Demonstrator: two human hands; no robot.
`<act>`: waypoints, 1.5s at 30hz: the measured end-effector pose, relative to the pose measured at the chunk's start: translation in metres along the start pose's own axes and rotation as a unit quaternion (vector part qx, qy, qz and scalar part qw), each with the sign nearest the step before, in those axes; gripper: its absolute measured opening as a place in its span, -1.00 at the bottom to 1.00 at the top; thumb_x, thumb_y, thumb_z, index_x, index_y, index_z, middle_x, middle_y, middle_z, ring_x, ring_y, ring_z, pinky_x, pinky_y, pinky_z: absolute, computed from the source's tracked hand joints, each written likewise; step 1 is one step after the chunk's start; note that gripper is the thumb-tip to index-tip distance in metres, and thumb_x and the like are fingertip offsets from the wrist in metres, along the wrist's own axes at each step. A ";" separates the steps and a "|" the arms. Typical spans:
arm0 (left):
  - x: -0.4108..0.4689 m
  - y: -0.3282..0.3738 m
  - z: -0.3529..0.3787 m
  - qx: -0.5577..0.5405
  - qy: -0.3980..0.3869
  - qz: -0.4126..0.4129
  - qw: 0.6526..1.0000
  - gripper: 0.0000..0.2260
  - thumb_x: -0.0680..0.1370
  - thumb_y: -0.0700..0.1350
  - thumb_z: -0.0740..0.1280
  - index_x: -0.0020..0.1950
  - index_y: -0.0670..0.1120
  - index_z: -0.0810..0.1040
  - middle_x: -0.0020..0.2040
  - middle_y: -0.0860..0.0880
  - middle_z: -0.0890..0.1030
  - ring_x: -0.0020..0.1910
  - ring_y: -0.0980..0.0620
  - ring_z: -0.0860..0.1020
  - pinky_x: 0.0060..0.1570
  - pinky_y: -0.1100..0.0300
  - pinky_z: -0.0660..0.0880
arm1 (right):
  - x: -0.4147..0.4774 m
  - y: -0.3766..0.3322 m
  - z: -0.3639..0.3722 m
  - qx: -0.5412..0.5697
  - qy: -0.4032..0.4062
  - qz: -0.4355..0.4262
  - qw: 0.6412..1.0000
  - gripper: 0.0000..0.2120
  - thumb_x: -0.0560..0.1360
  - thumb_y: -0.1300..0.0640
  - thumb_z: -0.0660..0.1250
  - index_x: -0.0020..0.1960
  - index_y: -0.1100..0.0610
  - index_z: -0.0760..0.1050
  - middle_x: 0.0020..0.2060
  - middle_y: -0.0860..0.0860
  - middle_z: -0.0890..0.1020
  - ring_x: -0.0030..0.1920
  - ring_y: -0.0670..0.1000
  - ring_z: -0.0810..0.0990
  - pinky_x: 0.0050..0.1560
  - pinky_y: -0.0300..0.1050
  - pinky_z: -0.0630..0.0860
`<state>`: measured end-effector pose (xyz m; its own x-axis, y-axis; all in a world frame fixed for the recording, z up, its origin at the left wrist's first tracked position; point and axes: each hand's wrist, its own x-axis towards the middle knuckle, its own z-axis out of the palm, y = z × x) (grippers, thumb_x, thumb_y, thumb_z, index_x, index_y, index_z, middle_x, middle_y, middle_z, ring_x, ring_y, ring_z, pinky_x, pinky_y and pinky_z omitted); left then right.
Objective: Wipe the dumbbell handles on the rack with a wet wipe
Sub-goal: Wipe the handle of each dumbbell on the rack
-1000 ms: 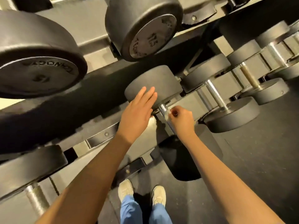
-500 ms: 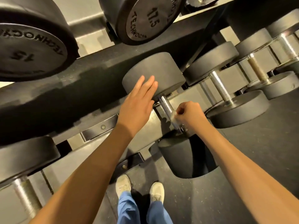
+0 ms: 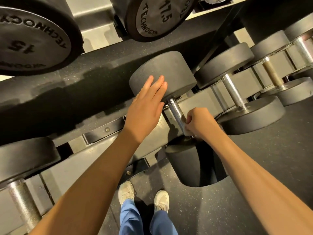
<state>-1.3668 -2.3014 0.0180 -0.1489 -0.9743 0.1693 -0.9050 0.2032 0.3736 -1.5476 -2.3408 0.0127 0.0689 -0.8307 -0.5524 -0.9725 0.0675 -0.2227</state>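
Left hand point(image 3: 144, 114), fingers flat together, presses the dumbbell head point(image 3: 162, 72); right hand point(image 3: 200, 122) pinches a probable wet wipe point(image 3: 186, 131) round the handle point(image 3: 176, 110). Neighbouring dumbbell point(image 3: 250, 116) crowds its right; speckled floor point(image 3: 279, 150) below.

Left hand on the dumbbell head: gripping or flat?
Flat: the left hand lies with straight fingers on the head, curled round nothing. The right hand grips the wipe on the handle.

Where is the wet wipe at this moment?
Head view, just right of centre: the wet wipe is in the right hand, pressed against the near end of the knurled handle.
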 end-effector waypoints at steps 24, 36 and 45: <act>-0.003 0.001 0.004 -0.006 0.041 0.006 0.999 -0.52 0.58 -0.14 0.24 0.49 -0.10 0.27 0.52 -0.01 0.24 0.53 -0.03 0.10 0.27 0.04 0.46 | 0.003 -0.052 0.028 0.067 0.286 -0.134 0.946 -0.96 0.44 0.38 0.32 -0.13 0.33 0.54 -0.16 0.24 0.54 -0.24 0.20 0.51 -0.29 -0.10 0.30; -0.003 0.002 0.004 -0.017 0.034 0.001 0.999 -0.52 0.59 -0.13 0.24 0.50 -0.08 0.25 0.53 0.00 0.22 0.54 -0.02 0.08 0.28 0.04 0.44 | -0.027 -0.023 0.031 -0.078 0.097 0.071 0.990 -0.67 0.52 0.28 0.32 0.27 0.26 0.45 0.03 0.16 0.53 -0.03 0.11 0.57 -0.17 -0.13 0.45; -0.003 0.002 0.004 -0.022 0.031 -0.005 0.999 -0.52 0.59 -0.13 0.22 0.51 -0.07 0.23 0.54 0.02 0.20 0.54 0.00 0.06 0.30 0.03 0.43 | 0.011 -0.042 0.013 0.143 0.262 -0.064 0.952 -0.93 0.49 0.24 0.35 -0.17 0.20 0.51 -0.16 0.11 0.53 -0.22 -0.01 0.44 -0.23 -0.28 0.40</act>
<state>-1.3697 -2.2980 0.0140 -0.1142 -0.9685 0.2214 -0.8880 0.1994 0.4143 -1.5034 -2.3459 0.0051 -0.0114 -0.9989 -0.0455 -0.8585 0.0331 -0.5117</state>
